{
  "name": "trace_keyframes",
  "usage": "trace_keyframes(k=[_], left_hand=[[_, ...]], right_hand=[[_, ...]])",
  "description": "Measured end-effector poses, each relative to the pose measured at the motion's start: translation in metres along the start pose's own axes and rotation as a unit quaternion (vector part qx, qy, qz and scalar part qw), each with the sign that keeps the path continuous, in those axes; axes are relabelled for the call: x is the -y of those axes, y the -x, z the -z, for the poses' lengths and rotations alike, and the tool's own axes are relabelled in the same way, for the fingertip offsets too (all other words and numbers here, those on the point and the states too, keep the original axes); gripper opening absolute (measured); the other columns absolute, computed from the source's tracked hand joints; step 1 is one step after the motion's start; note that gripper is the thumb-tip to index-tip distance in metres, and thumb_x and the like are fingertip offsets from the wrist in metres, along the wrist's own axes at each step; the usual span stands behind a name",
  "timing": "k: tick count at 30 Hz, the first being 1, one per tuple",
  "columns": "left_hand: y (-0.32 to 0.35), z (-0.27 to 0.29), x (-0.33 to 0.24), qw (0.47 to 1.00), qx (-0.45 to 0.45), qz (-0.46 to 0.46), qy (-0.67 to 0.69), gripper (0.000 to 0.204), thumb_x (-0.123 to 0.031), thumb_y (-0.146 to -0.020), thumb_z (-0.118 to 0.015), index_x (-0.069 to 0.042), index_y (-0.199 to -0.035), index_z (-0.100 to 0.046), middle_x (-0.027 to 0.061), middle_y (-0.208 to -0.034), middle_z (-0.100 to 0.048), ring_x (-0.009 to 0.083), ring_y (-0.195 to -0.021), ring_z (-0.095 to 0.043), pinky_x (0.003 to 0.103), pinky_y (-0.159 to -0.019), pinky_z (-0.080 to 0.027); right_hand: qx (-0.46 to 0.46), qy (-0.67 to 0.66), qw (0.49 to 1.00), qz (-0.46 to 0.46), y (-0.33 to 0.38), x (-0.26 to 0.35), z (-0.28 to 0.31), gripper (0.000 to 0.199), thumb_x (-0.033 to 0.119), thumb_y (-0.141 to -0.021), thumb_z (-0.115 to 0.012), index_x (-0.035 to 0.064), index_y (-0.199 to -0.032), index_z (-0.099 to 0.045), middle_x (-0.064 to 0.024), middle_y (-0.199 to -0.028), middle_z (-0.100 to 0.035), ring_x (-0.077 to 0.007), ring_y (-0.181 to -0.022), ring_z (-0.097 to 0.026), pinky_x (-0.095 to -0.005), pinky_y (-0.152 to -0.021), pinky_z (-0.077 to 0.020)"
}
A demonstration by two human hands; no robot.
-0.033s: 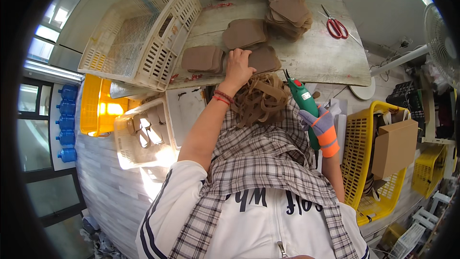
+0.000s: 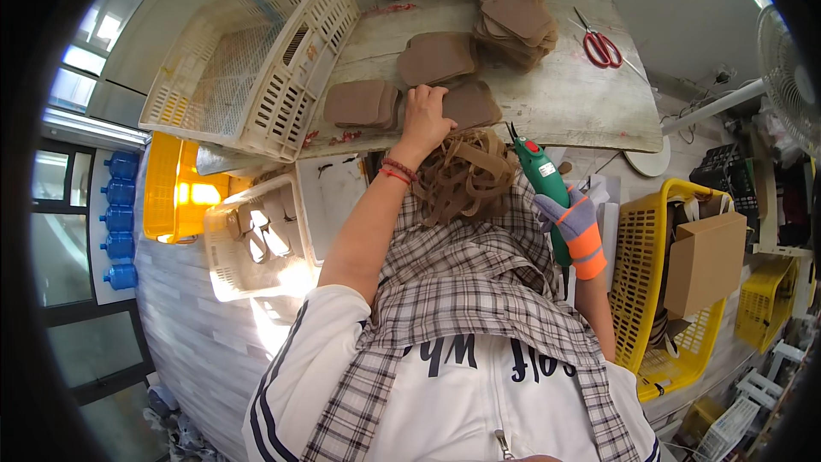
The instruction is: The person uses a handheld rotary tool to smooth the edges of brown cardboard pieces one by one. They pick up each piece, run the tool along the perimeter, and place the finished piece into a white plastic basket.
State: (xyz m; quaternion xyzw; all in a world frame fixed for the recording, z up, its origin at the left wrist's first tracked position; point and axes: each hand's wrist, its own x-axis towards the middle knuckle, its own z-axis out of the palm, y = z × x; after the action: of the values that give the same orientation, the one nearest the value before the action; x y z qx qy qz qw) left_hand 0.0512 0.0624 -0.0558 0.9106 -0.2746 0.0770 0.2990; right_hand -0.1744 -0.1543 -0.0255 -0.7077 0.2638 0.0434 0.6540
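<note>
My bare left hand [image 2: 425,122], with beaded and red bracelets at the wrist, grips the left edge of a stack of brown rounded pieces [image 2: 472,106] at the table's near edge. Its fingers are curled, and some tips are hidden by the stack. My right hand [image 2: 575,221], in a grey and orange glove, is closed around green electric scissors [image 2: 540,169] with a red button. Their dark, pointed blades aim up toward the table. A tangled heap of brown strips [image 2: 470,175] lies on my plaid apron, between my hands.
More brown stacks [image 2: 361,104] stand on the worn table [image 2: 573,107], with red-handled scissors [image 2: 602,50] at far right. A white crate [image 2: 286,85] sits at left. Below are a yellow basket [image 2: 633,291] at right, a white basket [image 2: 224,274] at left, and a fan [image 2: 785,77] beyond.
</note>
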Motion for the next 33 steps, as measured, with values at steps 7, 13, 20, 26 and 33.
trace_keyframes(k=[7,13,20,26,33], left_hand=[[-0.007,0.004,-0.004,0.996,0.033,0.084,0.017,0.065,-0.011,-0.055,-0.085,0.001,-0.110,-0.053,0.0183,-0.108,-0.050,0.0340,-0.106,-0.045,0.040,-0.092,-0.041],[0.001,0.001,-0.008,0.991,0.009,0.106,0.080,0.059,-0.005,-0.057,-0.082,0.002,-0.107,-0.052,0.0160,-0.103,-0.050,0.0308,-0.100,-0.048,0.039,-0.086,-0.044],[0.006,0.000,-0.011,0.954,0.017,0.196,0.225,0.041,0.000,-0.062,-0.077,0.001,-0.096,-0.055,0.0088,-0.085,-0.051,0.0226,-0.079,-0.052,0.035,-0.072,-0.046],[0.012,0.012,-0.019,0.924,-0.024,0.180,0.338,0.023,-0.003,-0.071,-0.072,-0.002,-0.086,-0.055,0.0064,-0.088,-0.056,0.0150,-0.076,-0.053,0.029,-0.071,-0.046],[0.002,0.031,-0.047,0.664,-0.168,0.204,0.700,0.026,-0.003,-0.087,-0.060,0.000,-0.108,-0.045,0.0116,-0.111,-0.055,0.0190,-0.099,-0.057,0.033,-0.088,-0.049]], right_hand=[[-0.026,0.052,0.998,0.025,-0.004,-0.011,0.001,0.046,0.033,-0.073,-0.079,-0.0006,-0.098,-0.061,-0.0035,-0.067,-0.062,-0.0072,-0.054,-0.055,-0.0240,-0.049,-0.0446],[-0.029,0.052,0.998,0.024,-0.005,-0.015,0.001,0.045,0.034,-0.073,-0.079,-0.0008,-0.095,-0.060,-0.0035,-0.065,-0.062,-0.0090,-0.052,-0.057,-0.0242,-0.048,-0.0448],[-0.010,0.003,1.000,0.007,-0.001,-0.003,0.000,0.046,0.030,-0.074,-0.078,-0.0025,-0.099,-0.058,-0.0042,-0.066,-0.061,-0.0091,-0.052,-0.056,-0.0234,-0.047,-0.0442],[-0.006,-0.030,1.000,0.000,0.004,0.007,-0.001,0.045,0.025,-0.075,-0.078,-0.0034,-0.102,-0.056,-0.0051,-0.070,-0.062,-0.0092,-0.053,-0.056,-0.0231,-0.047,-0.0451],[-0.002,-0.064,0.997,0.031,0.009,0.031,-0.007,0.043,0.021,-0.076,-0.076,-0.0029,-0.106,-0.055,-0.0047,-0.073,-0.062,-0.0087,-0.055,-0.057,-0.0221,-0.047,-0.0456]])
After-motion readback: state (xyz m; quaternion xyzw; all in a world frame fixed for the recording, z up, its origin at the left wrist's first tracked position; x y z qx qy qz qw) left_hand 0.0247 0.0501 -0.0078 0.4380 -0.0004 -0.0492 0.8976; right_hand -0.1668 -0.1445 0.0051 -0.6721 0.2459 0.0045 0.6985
